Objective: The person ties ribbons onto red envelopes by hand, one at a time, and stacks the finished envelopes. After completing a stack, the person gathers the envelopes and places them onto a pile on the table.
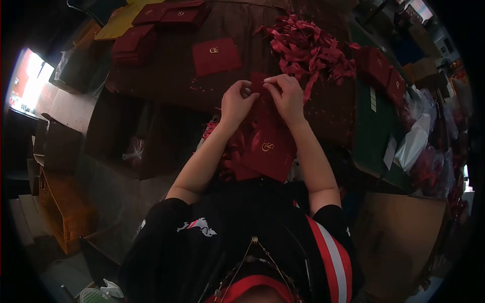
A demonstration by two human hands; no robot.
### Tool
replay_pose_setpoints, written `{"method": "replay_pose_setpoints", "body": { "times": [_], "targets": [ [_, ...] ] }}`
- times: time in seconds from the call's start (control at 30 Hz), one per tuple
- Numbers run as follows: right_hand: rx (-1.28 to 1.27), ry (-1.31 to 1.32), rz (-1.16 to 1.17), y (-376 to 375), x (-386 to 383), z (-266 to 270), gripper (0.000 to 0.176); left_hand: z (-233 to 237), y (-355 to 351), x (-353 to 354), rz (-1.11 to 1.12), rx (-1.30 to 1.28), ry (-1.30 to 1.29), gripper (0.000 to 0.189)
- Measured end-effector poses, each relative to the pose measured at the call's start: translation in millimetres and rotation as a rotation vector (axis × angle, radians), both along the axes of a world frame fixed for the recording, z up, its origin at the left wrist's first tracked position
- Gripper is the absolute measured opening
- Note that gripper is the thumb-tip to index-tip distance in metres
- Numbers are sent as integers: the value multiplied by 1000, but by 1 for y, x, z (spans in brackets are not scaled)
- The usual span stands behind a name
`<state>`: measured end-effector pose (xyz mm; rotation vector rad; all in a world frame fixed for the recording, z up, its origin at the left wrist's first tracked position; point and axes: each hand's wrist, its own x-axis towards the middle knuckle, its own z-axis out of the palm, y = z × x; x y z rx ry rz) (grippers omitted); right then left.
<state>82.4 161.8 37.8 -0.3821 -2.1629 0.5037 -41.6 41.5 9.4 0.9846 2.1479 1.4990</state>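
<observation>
My left hand [239,105] and my right hand [288,99] are close together at the table's near edge, thumbs and forefingers pinched. Between the fingertips is a dark red ribbon [257,80], its ends hard to make out in the dim light. Below my hands, a dark red pouch [275,144] with a gold emblem lies over my lap. More red ribbons [233,160] lie on my lap to its left. Just beyond my hands, a flat red pouch [217,57] with the same gold emblem rests on the table.
A heap of loose red ribbons [316,50] covers the table's right part. Stacked red pouches [134,45] stand at the back left, with others [379,68] at the right. Cardboard boxes [399,237], an orange crate [65,212] and plastic bags [422,131] surround the table [166,83].
</observation>
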Motion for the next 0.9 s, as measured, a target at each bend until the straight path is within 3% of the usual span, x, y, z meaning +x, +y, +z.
{"method": "replay_pose_setpoints", "body": {
  "times": [0.17,0.4,0.47,0.73,0.9],
  "targets": [
    [40,-99,-37,3,-12,-17,10,-6,2,0,4,34,85,46],
    [210,-132,-41,-3,-12,-18,9,-11,3,-3,-29,48,-7,44],
    [209,-141,-29,-4,-11,-17,8,-14,3,-3,-31,121,110,45],
    [-63,-47,92,-10,-13,-23,7,-22,6,-2,-92,169,183,41],
    [-40,-40,25,-20,-16,-21,8,-28,10,7,-14,310,200,37]
  ]
}}
